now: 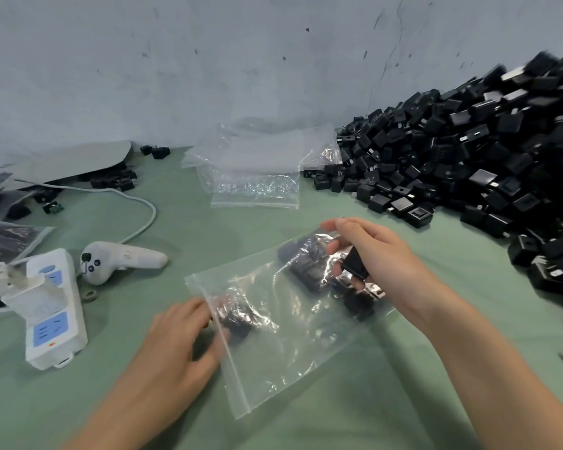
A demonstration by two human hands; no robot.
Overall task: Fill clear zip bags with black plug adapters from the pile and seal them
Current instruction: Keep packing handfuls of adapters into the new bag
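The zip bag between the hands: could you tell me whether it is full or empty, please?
Partly filled: the zip bag holds several black adapters, with much clear room left.

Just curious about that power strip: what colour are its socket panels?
Blue, set in a white power strip; the head view shows them clearly.

Adapter pile [468, 157] right, power strip [51, 306] left

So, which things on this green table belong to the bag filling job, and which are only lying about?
Job: clear plastic zip bag; black square plug adapter in right hand; heap of black adapters; stack of empty clear bags.
Lying about: white power strip; white handheld controller; white cable.
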